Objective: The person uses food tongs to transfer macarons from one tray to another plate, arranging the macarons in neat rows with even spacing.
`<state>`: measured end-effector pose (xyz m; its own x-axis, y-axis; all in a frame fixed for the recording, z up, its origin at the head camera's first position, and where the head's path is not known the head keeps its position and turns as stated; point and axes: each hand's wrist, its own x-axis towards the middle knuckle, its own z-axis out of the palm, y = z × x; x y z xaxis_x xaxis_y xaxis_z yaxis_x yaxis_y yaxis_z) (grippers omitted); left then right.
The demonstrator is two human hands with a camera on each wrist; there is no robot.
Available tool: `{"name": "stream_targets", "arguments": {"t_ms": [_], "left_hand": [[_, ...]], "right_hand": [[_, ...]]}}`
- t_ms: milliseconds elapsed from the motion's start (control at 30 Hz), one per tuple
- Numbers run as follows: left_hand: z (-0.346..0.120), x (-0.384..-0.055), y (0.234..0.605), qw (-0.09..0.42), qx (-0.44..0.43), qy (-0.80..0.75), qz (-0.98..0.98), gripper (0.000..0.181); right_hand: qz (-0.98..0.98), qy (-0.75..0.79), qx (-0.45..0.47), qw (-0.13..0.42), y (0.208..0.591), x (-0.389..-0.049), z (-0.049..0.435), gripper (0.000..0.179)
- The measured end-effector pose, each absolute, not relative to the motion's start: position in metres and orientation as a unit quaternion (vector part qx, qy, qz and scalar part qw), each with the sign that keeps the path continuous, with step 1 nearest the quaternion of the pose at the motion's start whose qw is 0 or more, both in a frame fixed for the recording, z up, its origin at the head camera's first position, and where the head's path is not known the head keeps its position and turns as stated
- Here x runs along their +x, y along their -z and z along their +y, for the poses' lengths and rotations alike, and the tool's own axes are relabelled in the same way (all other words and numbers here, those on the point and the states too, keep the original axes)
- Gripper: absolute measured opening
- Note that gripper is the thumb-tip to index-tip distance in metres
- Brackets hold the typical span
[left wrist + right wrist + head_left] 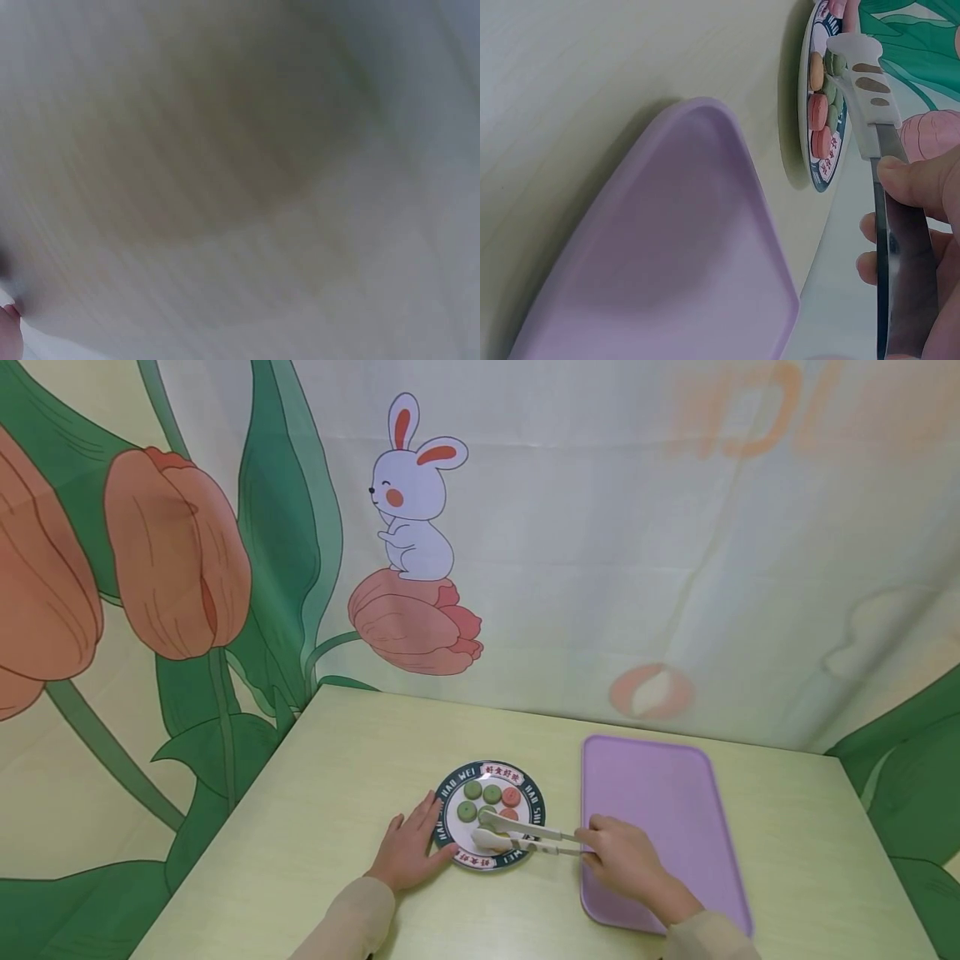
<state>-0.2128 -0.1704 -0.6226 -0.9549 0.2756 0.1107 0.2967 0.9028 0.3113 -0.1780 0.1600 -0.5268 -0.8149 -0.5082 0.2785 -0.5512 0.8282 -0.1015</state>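
Observation:
A round plate (533,792) with a dark lettered rim holds several green macarons (472,790), pink macarons (511,797) and an orange-yellow macaron (817,71). My left hand (408,847) rests at the plate's left edge, fingers extended and touching the rim. My right hand (621,858) grips metal tongs (911,247) with white tips, thumb on one arm and fingers on the other. Those tips (486,837) are over the plate's front part, spread slightly apart, partly hiding macarons. Whether they touch one, I cannot tell. The left wrist view is blurred, mostly pale surface.
A purple rectangular tray (652,777) lies right of the plate, under my right hand and forearm. The pale table (360,752) meets a printed curtain (555,568) along its back edge.

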Motion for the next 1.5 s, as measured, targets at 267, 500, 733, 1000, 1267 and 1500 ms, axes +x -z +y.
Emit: {"name": "stream_targets", "arguments": {"t_ms": [267,500,733,1000,1267,1500], "left_hand": [[-0.171,-0.213,0.623,0.029,-0.146,0.162,-0.975,0.081],[-0.171,-0.213,0.621,0.030,-0.147,0.164,-0.975,0.082],[-0.171,-0.213,0.621,0.030,-0.146,0.165,-0.975,0.081],[-0.170,-0.213,0.623,0.025,-0.144,0.162,-0.976,0.082],[-0.170,-0.213,0.624,0.022,-0.138,0.158,-0.977,0.082],[-0.169,-0.214,0.623,0.015,-0.135,0.160,-0.978,0.082]], "right_hand": [[-0.950,-0.082,0.281,0.104,0.524,-0.181,0.158,0.019],[-0.950,-0.070,0.288,0.097,0.523,-0.186,0.155,0.018],[-0.947,-0.061,0.299,0.097,0.519,-0.188,0.152,0.018],[-0.948,-0.057,0.301,0.089,0.515,-0.188,0.151,0.016],[-0.950,-0.056,0.292,0.091,0.515,-0.187,0.156,0.015],[-0.952,-0.070,0.283,0.094,0.511,-0.186,0.164,0.022]]}}
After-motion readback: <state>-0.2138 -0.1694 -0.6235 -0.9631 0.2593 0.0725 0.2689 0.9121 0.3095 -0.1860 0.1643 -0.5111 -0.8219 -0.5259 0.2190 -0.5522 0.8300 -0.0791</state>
